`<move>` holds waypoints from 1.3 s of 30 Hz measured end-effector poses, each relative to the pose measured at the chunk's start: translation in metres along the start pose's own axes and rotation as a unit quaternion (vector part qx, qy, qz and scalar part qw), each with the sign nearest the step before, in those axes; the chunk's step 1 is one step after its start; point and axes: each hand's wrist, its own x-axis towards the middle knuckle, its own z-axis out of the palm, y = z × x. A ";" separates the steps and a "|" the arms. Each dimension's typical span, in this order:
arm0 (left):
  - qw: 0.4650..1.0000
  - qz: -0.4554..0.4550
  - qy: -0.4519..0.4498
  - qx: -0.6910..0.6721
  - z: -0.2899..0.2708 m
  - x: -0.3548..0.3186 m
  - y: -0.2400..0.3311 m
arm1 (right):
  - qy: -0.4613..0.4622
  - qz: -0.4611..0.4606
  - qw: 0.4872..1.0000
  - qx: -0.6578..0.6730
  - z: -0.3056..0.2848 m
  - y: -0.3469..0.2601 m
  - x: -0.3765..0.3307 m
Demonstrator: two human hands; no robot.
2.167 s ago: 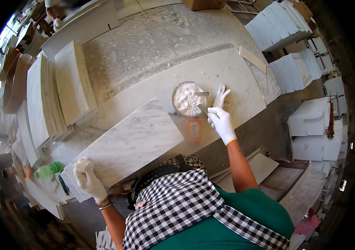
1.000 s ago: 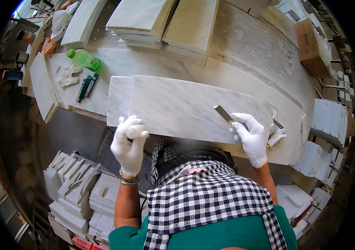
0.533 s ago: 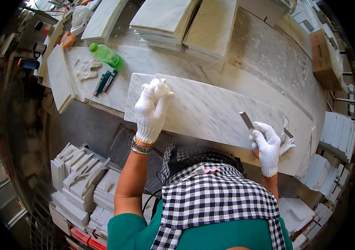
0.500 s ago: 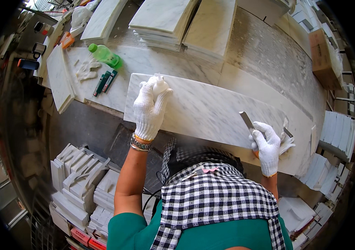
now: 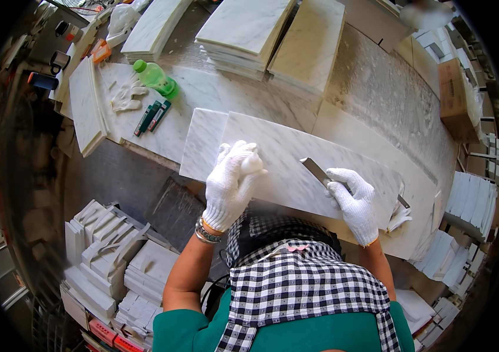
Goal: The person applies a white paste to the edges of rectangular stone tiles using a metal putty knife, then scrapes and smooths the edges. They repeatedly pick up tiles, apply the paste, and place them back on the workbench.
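1. You are working on a long white marble slab (image 5: 296, 170) that lies flat on the stone workbench (image 5: 378, 100), right in front of you.
2. Your left hand (image 5: 232, 182), in a white glove, rests on the slab near its left end. The fingers are loosely curled and pressed down on the stone; they are not wrapped around anything.
3. Your right hand (image 5: 352, 199), also gloved, is closed on a flat metal scraper (image 5: 320, 173). The blade sticks out of your fist toward 10 o'clock and its end lies on the slab.
4. So the slab is under both hands. Your left hand is at about 9 o'clock from the scraper, and bare stone lies between them.
5. How far along? I think you are in the middle of the job. The slab looks clean and smooth where the blade is, but I cannot tell which parts are scraped and which are not.
6. A crumpled white cloth (image 5: 399, 217) lies on the slab's right end, at 3 o'clock from your right hand.
7. Far off at 10 o'clock sit a green bottle (image 5: 155, 78), a spare pair of gloves (image 5: 126, 97) and some markers (image 5: 153, 116).
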 end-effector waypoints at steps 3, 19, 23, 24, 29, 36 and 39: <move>0.995 -0.071 0.068 -0.005 -0.016 -0.002 -0.018 | -0.037 -0.035 0.999 -0.017 0.017 -0.010 0.021; 0.982 -0.156 0.103 -0.009 -0.042 -0.020 -0.012 | -0.051 -0.242 0.956 -0.158 0.073 -0.027 0.087; 0.986 -0.153 0.066 0.011 -0.040 -0.009 -0.008 | -0.026 -0.333 0.895 -0.295 0.072 -0.033 0.091; 0.986 -0.157 0.062 0.014 -0.040 -0.008 -0.007 | -0.010 -0.326 0.897 -0.298 0.069 -0.034 0.091; 0.983 -0.170 0.034 0.060 -0.038 -0.002 0.000 | -0.062 -0.347 0.901 -0.252 0.060 -0.033 0.087; 0.981 -0.181 0.008 0.073 -0.033 0.008 0.013 | -0.057 -0.374 0.847 -0.373 0.061 -0.033 0.084; 0.981 -0.175 0.005 0.078 -0.030 0.007 0.010 | -0.062 -0.391 0.846 -0.358 0.069 -0.033 0.089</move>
